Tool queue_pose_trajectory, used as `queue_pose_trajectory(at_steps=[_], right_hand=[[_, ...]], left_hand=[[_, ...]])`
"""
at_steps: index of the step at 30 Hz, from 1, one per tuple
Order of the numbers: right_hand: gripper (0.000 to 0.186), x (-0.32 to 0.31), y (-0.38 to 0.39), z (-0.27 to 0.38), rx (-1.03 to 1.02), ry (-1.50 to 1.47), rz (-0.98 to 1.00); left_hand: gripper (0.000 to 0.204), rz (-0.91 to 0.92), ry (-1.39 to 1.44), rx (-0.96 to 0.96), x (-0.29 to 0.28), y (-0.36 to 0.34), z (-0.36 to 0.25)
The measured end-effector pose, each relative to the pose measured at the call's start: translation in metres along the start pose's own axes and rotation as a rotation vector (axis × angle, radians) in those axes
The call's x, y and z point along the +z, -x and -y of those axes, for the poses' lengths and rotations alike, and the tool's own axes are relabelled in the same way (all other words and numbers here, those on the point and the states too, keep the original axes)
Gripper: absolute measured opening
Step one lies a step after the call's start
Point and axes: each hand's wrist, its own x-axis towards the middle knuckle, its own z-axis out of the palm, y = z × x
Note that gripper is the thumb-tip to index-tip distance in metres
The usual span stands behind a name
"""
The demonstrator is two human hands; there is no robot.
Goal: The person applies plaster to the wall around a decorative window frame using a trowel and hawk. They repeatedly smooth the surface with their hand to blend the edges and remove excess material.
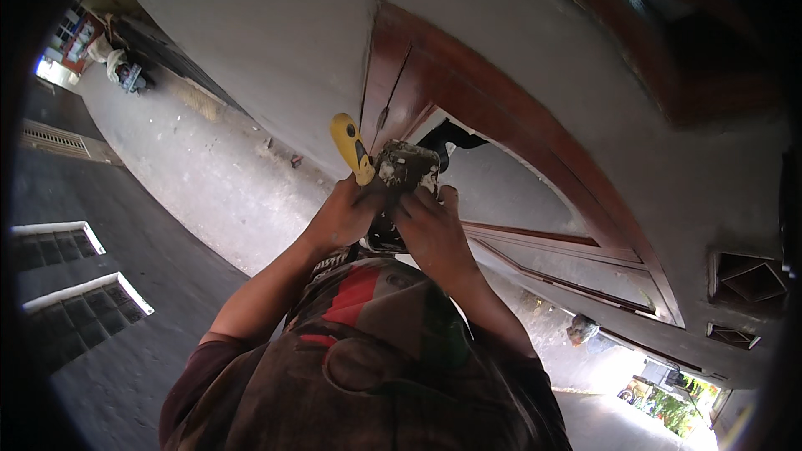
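My left hand (349, 210) is closed at the left side of a dark, blocky object (407, 165) smeared with white, held in front of my chest. A yellow tool handle (351, 147) with dark inserts rises from this hand; its working end is hidden. My right hand (430, 230) presses curled fingers against the right side of the same dark object. More of its dark, white-flecked surface shows below, between my hands. The exact kind of this object cannot be made out.
A reddish-brown wooden door frame (493, 108) stands ahead in a grey wall (276, 25). A pale passage floor (200, 150) runs to the left, toward a parked motorbike (132, 75). Windows (88, 311) line the wall at left. A bright opening (668, 405) lies at lower right.
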Motion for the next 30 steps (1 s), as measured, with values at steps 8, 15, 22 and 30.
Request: queue_pose_trajectory(at_steps=[8, 15, 22, 30], right_hand=[[0.011, -0.015, -0.006, -0.011, 0.035, -0.134, 0.056], [0.008, 0.006, -0.007, -0.009, 0.0, 0.026, 0.049], [0.021, -0.042, -0.015, -0.029, 0.212, -0.407, -0.147], [0.025, -0.058, -0.011, -0.03, 0.481, -1.254, -0.212]], left_hand=[[0.03, -0.039, 0.065, -0.111, 0.001, 0.0, 0.004], [0.039, -0.005, -0.028, -0.003, 0.002, 0.001, 0.012], [0.039, -0.02, 0.091, -0.193, -0.004, 0.003, 0.004], [0.034, 0.019, 0.222, -0.171, -0.004, 0.006, -0.002]])
